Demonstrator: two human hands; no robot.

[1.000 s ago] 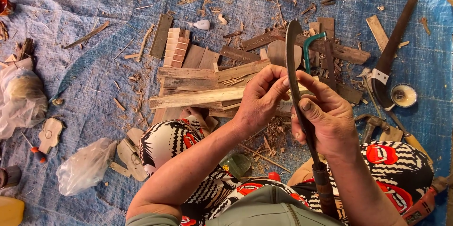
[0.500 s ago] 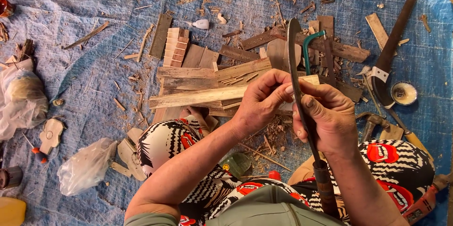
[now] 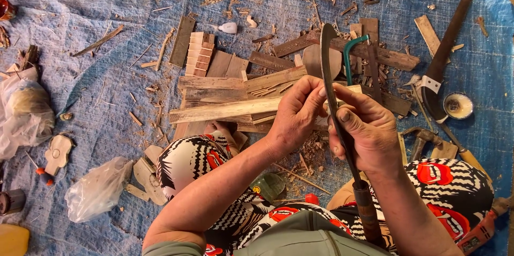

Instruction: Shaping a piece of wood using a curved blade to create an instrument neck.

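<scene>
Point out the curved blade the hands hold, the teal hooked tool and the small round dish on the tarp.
curved blade (image 3: 326, 58): head view, upper bare metal.
teal hooked tool (image 3: 348, 63): head view, its straight shank.
small round dish (image 3: 458, 105): head view, its inside.

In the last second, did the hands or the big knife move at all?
Hardly. The left hand and right hand stay together at the long curved blade, which still points up and away over the wood pieces. The left fingers keep pinching at the blade edge, with only a tiny shift. The handle stays by the knee, and the blue tarp and scraps lie as before.
</scene>
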